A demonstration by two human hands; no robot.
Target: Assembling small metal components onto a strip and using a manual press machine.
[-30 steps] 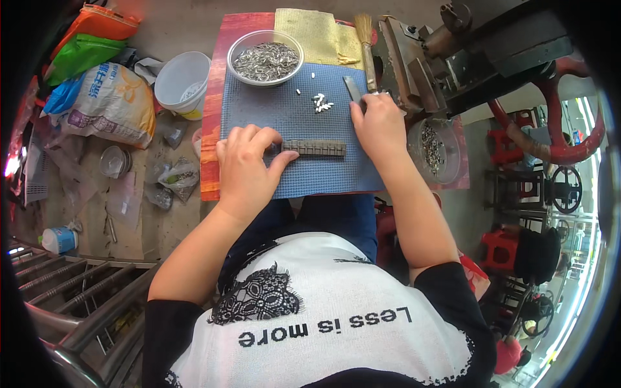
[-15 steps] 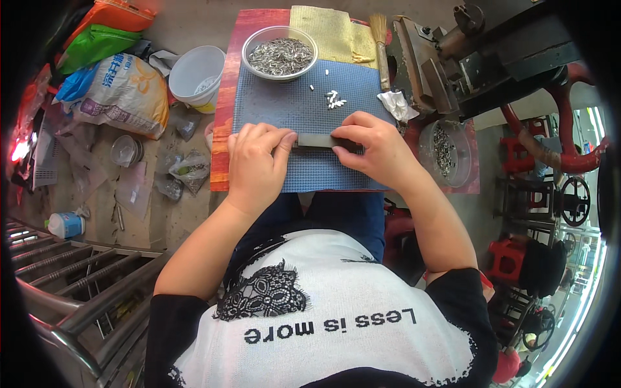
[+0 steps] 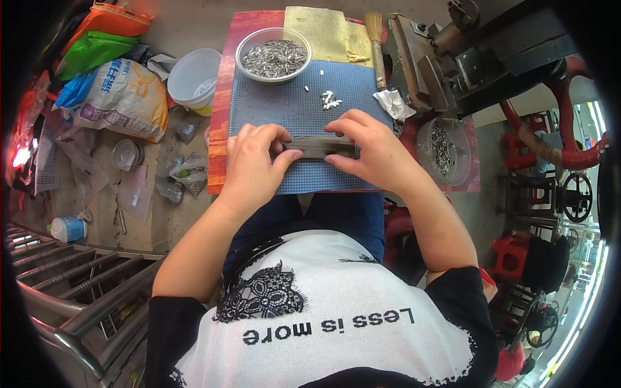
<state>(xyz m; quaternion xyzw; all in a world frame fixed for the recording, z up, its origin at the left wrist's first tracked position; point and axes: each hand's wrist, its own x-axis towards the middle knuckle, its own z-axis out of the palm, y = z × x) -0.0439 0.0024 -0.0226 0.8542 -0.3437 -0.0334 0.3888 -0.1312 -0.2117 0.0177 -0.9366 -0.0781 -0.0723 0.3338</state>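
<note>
Head view: just above the centre of the frame, a flat grey-brown metal bar [image 3: 321, 147] lies on a blue mat [image 3: 284, 107], its long axis running left to right across the picture. The left hand [image 3: 253, 165] grips its left end, thumb stretched along the near edge and the other fingers [image 3: 262, 134] curled over the far edge. The right hand [image 3: 372, 152] holds the right end the same way, fingers [image 3: 346, 123] bent over the top and thumb under the near side. So the bar sits directly between the two hands, pinched by both, neither nearer than the other. Its upper face looks dull and narrow; any grooves or holes on it are too small to tell.

Beyond the bar, toward the top of the frame, a few small pale metal pieces [image 3: 330, 99] lie loose on the mat, well apart from the fingers. Farther up stands a clear bowl [image 3: 273, 40] heaped with similar small metal parts, on the red table [image 3: 223, 97].
</note>
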